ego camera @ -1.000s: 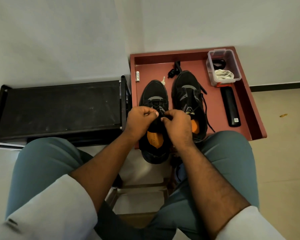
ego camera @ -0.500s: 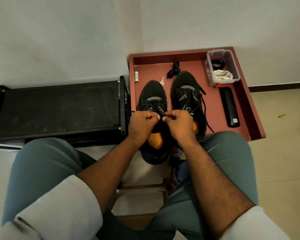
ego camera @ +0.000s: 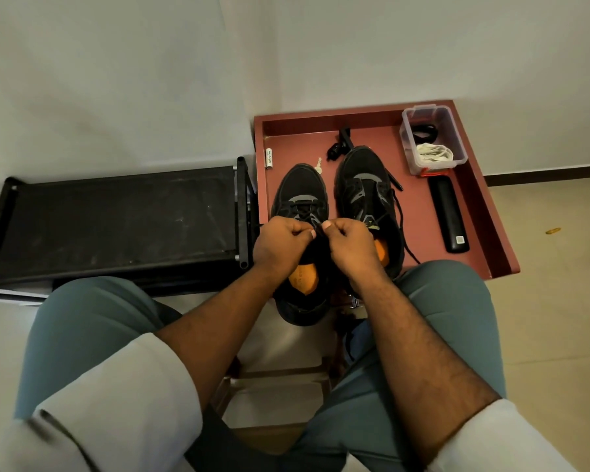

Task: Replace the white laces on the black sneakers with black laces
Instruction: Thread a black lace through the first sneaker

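A low black bench [ego camera: 116,223] fills the left of the scene, its right end rail just beside the left wall of the red tabletop [ego camera: 419,212], a raised-edge tray whose near right corner juts out over the pale floor. On the tray stand two black sneakers: the left sneaker [ego camera: 302,199] overhangs the near edge with its heel, and the right sneaker [ego camera: 365,185] sits just beside it, toe farther back, with loose black laces [ego camera: 401,212] trailing off its right side onto bare red surface. The left hand [ego camera: 281,245] and right hand [ego camera: 349,247] meet over the left sneaker's tongue, each with fingers curled, pinching the black lace [ego camera: 317,229] between them. To the right, a long black case [ego camera: 448,216] lies parallel to the tray's right wall, with a strip of open surface between it and the right sneaker. At the far right corner a clear plastic box [ego camera: 457,155] holds coiled white laces [ego camera: 435,153] and something black. Near the far wall lie a small black clip-like item [ego camera: 339,148], a white tube [ego camera: 269,158] against the left wall, and a tiny key [ego camera: 318,165].
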